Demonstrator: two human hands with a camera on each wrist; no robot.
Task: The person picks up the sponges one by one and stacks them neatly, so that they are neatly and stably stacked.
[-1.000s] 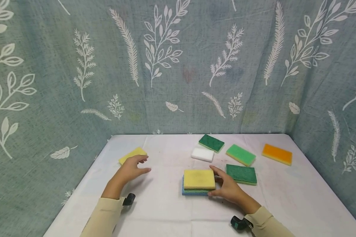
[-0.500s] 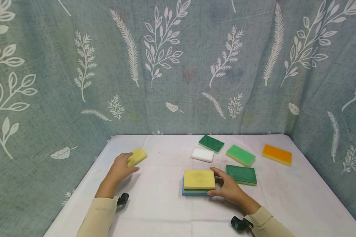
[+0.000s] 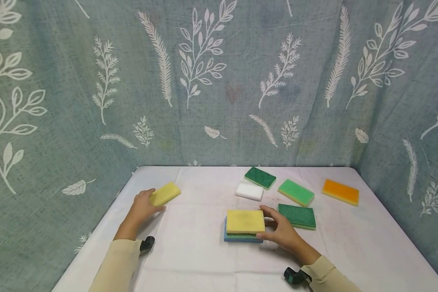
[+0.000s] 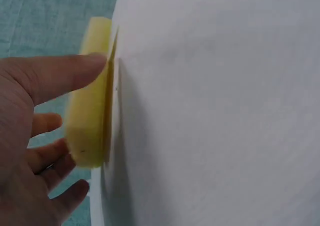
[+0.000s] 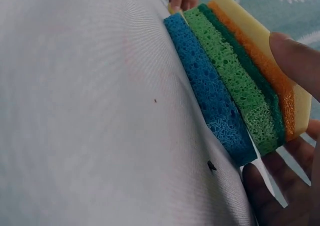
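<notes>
At the table's left, a yellow sponge [image 3: 165, 194] lies flat. My left hand [image 3: 141, 207] is around its left end, thumb along the near side and fingers spread at the far side; in the left wrist view the thumb [image 4: 75, 75] crosses the sponge [image 4: 92, 116] and the fingers look loose. My right hand [image 3: 282, 233] holds the right end of a sponge stack [image 3: 245, 221]. In the right wrist view, a blue sponge [image 5: 205, 85] is lowest, then a green sponge [image 5: 230, 80] with a dark green layer, and a yellow sponge [image 5: 245, 18] with an orange layer on top.
Behind the stack lie a white sponge [image 3: 249, 191] and a dark green sponge [image 3: 260, 177]. Farther right are a light green sponge [image 3: 296, 192], another dark green sponge [image 3: 297, 216] and an orange sponge [image 3: 340, 192]. Patterned cloth [image 3: 219, 81] surrounds the white-covered table [image 3: 197, 251].
My left hand has moved left, from over the yellow sponge to its left end, uncovering more of it. The right hand and the stack have stayed in place.
</notes>
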